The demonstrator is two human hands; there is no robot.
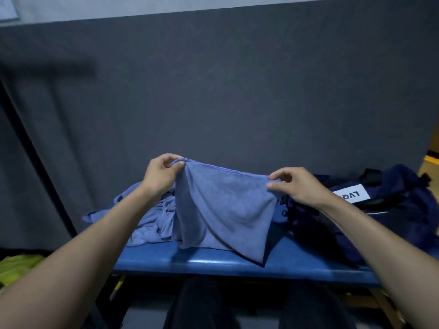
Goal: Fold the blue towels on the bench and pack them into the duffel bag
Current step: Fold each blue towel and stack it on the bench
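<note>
A person is holding up a blue towel (pixel 223 205) above the blue bench (pixel 213 260), the left hand (pixel 161 174) and right hand (pixel 294 186) each pinching a top corner. More towels (pixel 147 219) are lying crumpled left; the open duffel bag (pixel 370 205) is waiting right. Folding seems to be beginning: next, probably bringing corners together evenly.

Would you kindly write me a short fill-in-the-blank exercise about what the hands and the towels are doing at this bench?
1. The left hand and right hand hold up one light blue terry towel by its ____ edge.
2. The crumpled pile of blue towels lies on the glossy blue bench, to the ____ of the held towel.
3. The dark navy fabric duffel bag sits at the ____ end of the bench.
4. The duffel bag's label is coloured ____.

Missing words: top; left; right; white
</note>
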